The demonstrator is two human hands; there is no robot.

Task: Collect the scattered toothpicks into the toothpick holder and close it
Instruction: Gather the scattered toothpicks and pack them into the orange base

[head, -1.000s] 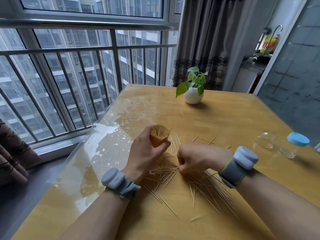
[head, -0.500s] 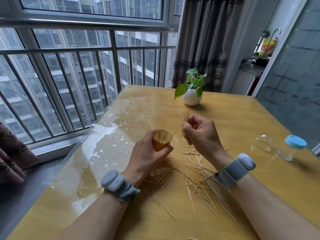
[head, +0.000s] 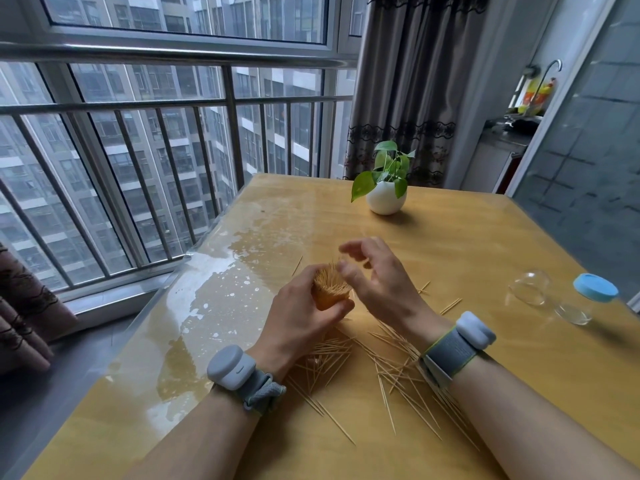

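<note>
Right hand (head: 377, 277) has come down over the bundle (head: 329, 289), fingers loose, empty; left hand (head: 301, 323) clasps the bundle. Many toothpicks (head: 329, 351) litter the table (head: 467, 254); holder (head: 528, 289) lies well right, open, unfilled

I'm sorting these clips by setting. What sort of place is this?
Most likely a home, a flat high up in an apartment block. A wooden table stands beside a railed window that faces other towers, with a curtain and a potted plant nearby.
</note>
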